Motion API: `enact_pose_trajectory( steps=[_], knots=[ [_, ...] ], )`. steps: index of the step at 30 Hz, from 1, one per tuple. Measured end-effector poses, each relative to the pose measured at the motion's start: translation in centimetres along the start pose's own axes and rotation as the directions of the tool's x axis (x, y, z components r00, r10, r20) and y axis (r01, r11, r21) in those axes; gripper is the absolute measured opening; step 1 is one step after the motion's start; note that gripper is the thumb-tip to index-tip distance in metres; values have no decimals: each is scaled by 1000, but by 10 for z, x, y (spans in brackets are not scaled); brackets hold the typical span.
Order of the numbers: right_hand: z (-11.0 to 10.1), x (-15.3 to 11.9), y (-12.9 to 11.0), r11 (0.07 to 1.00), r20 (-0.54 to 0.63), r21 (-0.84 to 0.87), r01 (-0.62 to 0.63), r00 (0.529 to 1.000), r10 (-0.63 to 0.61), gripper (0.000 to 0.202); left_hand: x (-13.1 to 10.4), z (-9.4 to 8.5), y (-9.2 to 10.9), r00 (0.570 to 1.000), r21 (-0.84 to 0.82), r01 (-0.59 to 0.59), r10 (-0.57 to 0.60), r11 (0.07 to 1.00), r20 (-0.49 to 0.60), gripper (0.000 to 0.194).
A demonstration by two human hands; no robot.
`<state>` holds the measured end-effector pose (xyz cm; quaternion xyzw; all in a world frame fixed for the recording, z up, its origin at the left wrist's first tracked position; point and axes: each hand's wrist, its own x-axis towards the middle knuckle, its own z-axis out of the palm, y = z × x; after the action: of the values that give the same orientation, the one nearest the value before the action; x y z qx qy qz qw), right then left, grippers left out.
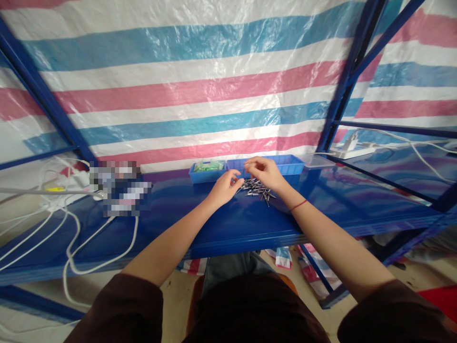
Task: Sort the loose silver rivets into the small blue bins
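A loose heap of thin metal pieces (255,187), silver and dark, lies on the blue tabletop (228,224). They are too small to name exactly. My left hand (224,186) is at the left edge of this heap, with fingers curved and thumb a little apart from them; I make out nothing in it. Just above the heap, my right hand (266,172) has its thumb and fingers pinched together. Whatever may be between those fingertips is too small to make out. Behind the hands stand a blue bin with green plastic-wrapped contents (209,166) and a longer blue tray (287,164).
White cables (73,224) tangle across the table's left side, by a pixelated object (124,190). A clear plastic lid (317,161) lies right of the tray. A white power strip (353,148) is farther right. Blue frame posts (339,100) and striped sheeting (200,85) rise behind.
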<state>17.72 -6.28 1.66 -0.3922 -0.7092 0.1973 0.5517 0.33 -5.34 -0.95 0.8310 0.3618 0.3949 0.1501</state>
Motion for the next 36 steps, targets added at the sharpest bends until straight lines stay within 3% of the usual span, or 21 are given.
enact_pose_trajectory(
  steps=[3, 6, 11, 14, 19, 24, 30, 33, 36],
  knots=[
    [-17, 5, 10, 948, -245, -318, 20, 964, -102, 21, -6, -3, 7, 994, 207, -24, 1, 978, 110, 30],
    [-40, 9, 23, 817, -447, -551, -171, 887, -116, 25, -9, -5, 13, 976, 380, -25, -60, 925, 210, 32],
    [-57, 9, 42, 573, -454, -735, -362, 891, -21, 33, -9, -3, 13, 956, 473, -34, -109, 880, 271, 35],
    [-50, 8, 42, 529, -441, -758, -381, 897, 15, 43, -8, -3, 12, 961, 482, -45, -95, 875, 262, 29],
    [-35, 7, 35, 612, -320, -752, -244, 947, -14, 40, -8, -2, 13, 963, 516, -54, -93, 855, 254, 24],
    [-21, 5, 24, 697, -26, -717, -13, 1000, -8, 28, -8, 1, 9, 962, 574, -66, -101, 817, 254, 28],
    [-5, -3, 12, 841, 324, -524, 133, 945, 52, 22, -7, 0, 8, 980, 565, -45, -74, 824, 186, 28],
    [2, -6, 9, 863, 401, -484, 144, 913, 73, 24, -6, -3, 9, 986, 521, -44, -45, 853, 158, 28],
    [5, -8, 8, 862, 406, -487, 142, 910, 80, 23, -5, -4, 9, 989, 472, -51, -21, 880, 146, 28]
  ],
)
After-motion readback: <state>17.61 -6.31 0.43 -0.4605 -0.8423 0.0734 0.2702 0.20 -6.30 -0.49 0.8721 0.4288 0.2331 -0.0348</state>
